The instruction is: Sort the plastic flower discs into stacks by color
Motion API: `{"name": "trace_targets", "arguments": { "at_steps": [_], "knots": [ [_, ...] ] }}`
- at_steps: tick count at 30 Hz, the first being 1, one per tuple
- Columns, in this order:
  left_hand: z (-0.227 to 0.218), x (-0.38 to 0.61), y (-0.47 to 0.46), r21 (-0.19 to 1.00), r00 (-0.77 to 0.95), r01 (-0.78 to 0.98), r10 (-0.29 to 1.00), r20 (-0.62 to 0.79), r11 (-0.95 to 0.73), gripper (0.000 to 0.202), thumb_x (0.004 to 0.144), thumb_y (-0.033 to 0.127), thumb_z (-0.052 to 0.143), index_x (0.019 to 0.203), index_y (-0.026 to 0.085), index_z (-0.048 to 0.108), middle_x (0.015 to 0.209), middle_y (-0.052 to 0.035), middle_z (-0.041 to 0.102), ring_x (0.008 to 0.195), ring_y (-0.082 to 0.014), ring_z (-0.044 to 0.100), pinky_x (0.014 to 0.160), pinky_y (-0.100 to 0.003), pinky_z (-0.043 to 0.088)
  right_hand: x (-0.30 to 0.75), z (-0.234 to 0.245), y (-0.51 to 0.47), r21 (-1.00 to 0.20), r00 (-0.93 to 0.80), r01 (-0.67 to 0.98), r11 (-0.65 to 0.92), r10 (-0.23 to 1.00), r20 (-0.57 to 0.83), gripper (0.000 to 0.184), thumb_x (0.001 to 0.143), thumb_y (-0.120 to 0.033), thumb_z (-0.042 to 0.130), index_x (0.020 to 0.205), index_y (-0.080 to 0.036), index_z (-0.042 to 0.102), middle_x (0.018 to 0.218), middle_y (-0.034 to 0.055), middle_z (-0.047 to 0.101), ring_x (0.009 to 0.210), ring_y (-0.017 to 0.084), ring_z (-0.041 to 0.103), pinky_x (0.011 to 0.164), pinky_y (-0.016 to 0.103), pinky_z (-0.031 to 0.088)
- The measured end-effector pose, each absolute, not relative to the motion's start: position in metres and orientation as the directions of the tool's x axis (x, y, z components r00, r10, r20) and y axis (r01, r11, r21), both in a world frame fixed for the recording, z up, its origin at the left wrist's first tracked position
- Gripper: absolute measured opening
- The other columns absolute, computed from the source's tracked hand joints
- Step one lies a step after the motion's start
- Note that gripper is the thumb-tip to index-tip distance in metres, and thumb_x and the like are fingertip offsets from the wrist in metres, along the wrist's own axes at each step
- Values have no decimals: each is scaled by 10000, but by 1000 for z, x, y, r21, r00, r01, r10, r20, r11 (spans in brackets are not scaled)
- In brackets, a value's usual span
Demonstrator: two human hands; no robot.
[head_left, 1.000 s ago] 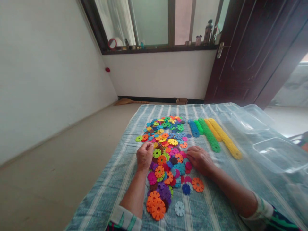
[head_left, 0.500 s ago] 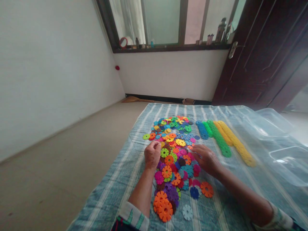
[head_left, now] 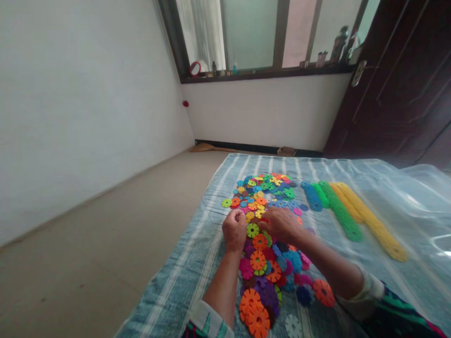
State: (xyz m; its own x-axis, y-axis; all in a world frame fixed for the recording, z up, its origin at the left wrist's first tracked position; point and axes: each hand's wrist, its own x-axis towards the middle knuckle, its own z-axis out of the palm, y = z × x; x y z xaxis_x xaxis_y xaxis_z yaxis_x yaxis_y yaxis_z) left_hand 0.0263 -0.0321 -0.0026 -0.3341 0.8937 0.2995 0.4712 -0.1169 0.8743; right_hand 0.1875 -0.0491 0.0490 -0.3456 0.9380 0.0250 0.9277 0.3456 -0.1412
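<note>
My left hand [head_left: 235, 230] is curled closed at the left edge of a heap of colourful notched plastic discs. Whatever lies inside its fingers is hidden. A thin dark line [head_left: 213, 212] runs over the cloth left of this hand. Over the middle of the heap, my right hand [head_left: 281, 223] reaches leftward, its fingers apart and bent down among the discs beside a yellow disc [head_left: 249, 217]; the fingertips are partly covered. Just below the hands lies a lime-green disc [head_left: 252, 230]. Nearer to me are orange discs [head_left: 259, 321] and a pale grey disc [head_left: 293, 326].
On the striped cloth [head_left: 183, 277], joined rows of discs lie to the right: a blue row [head_left: 312, 196], a green row [head_left: 340, 211] and yellow rows [head_left: 373, 223]. Clear plastic boxes [head_left: 424, 190] stand at the right edge. Beyond are a window sill and a dark door [head_left: 398, 80].
My right hand has moved left from the heap's right edge to over its middle, close to my left hand. My left hand stays closed. The view has turned slightly left.
</note>
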Motion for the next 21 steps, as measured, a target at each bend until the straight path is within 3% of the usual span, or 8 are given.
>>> {"name": "trace_targets", "arguments": {
  "at_steps": [3,7,9,13,17,21],
  "knots": [
    [-3,27,-31,886,-355,450,888,292,-112,130,738,266,535,727,201,647,708,-20,687,684,-166,625,705,-274,481,181,58,-28,-128,-368,919,374,928,66,347,964,-412,428,956,-213,712,1022,96,668,967,233,611,829,333,436],
    [-5,25,-30,900,-351,418,892,286,-125,131,734,265,548,767,198,654,752,-29,701,725,-174,641,728,-282,494,169,52,19,-126,-425,891,436,899,105,347,938,-416,494,1214,-245,620,1243,98,584,1180,257,506,921,353,425],
    [-7,24,-29,902,-350,413,893,283,-124,136,737,274,546,769,197,653,764,-34,703,746,-183,646,737,-288,497,165,44,34,-122,-421,895,430,902,90,379,938,-442,492,1255,-257,589,1300,99,543,1229,265,459,937,372,426],
    [-8,22,-28,918,-398,384,880,258,-96,148,740,289,536,772,196,646,762,-37,700,744,-190,647,725,-292,499,164,30,29,-124,-507,848,514,857,90,337,967,-446,433,1204,-274,600,1238,76,572,1187,249,470,917,383,437],
    [-6,23,-28,928,-440,362,861,253,-88,155,736,297,534,776,193,640,752,-40,698,726,-191,644,721,-299,502,178,29,10,-175,-622,760,626,779,84,294,995,-377,386,1086,-255,638,1091,53,639,1021,199,568,846,315,445],
    [-4,24,-29,917,-437,387,857,274,-96,147,727,295,538,769,198,641,751,-39,701,735,-196,649,737,-311,504,190,35,16,-191,-563,793,579,815,137,276,987,-319,411,1026,-208,661,1065,75,656,997,187,598,869,294,437]
  ]
}}
